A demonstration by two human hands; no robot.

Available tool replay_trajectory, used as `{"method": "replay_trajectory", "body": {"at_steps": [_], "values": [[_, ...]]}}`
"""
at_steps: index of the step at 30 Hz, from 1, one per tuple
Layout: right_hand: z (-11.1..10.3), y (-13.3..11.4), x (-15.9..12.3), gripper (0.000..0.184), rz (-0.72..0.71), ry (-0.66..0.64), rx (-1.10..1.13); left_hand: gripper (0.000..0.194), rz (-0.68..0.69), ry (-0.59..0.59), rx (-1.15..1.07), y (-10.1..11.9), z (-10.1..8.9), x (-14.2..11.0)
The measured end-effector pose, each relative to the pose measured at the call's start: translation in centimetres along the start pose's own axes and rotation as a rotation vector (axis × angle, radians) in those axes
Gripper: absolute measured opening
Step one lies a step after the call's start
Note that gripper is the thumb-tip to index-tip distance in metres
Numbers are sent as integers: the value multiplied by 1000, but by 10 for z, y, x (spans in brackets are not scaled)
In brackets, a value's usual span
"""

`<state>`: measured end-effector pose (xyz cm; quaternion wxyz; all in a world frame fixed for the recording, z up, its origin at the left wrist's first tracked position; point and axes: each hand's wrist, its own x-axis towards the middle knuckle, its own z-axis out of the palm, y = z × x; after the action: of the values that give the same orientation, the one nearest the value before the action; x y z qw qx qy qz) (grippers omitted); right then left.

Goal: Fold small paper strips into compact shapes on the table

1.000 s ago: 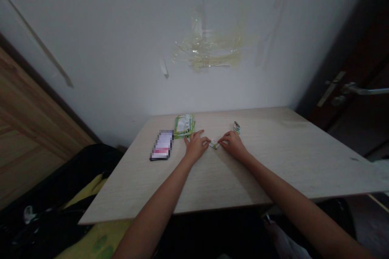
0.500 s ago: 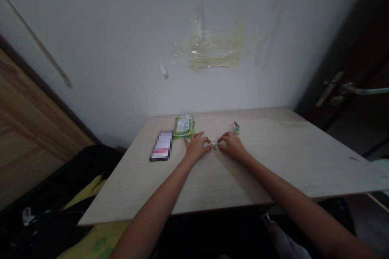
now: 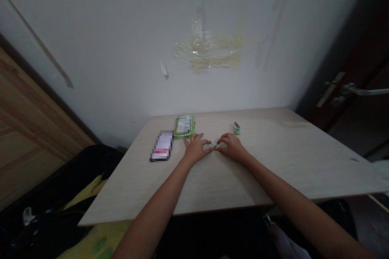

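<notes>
Item: small wht/green piece (image 3: 215, 146), 1 pc., on the tabletop (image 3: 225, 182), between your fingertips. Handling, est.: v. light, thin, soft, prob. creases easily — take it by opp. edges, light pressure; grip unconfirmed for slipperiness.
Your L hand (image 3: 195, 149): thumb + forefinger slightly bent at its L edge; can't tell if closed on it.
Your R hand (image 3: 232, 145): same at R edge, pinch also unclear.
Nearby: green packets (image 3: 184, 125), stacked, just beyond your L fingers — nearest obstruction; phone (image 3: 162, 145), flat, L of packets; crumpled green/wht bit (image 3: 236, 128), just beyond your R hand, poss. snag if it reaches fwd.
</notes>
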<state>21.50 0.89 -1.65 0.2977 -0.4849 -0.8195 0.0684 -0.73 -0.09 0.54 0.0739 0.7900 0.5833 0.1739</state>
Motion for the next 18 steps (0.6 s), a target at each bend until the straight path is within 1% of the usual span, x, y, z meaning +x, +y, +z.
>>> {"method": "replay_trajectory", "body": {"at_steps": [3, 6, 10, 18], "values": [[0, 1, 0, 20, -99, -16, 67, 37, -6, -21, -29, -1, -3, 0], [0, 1, 0, 17, -141, -16, 111, 36, 6, 2, -55, -2, -4, 0], [0, 1, 1, 14, -140, -11, 140, 27, 48, 51, -74, -1, -4, 0], [0, 2, 3, 12, -120, -28, 155, 16, 57, 72, -114, 2, -4, 1]]}}
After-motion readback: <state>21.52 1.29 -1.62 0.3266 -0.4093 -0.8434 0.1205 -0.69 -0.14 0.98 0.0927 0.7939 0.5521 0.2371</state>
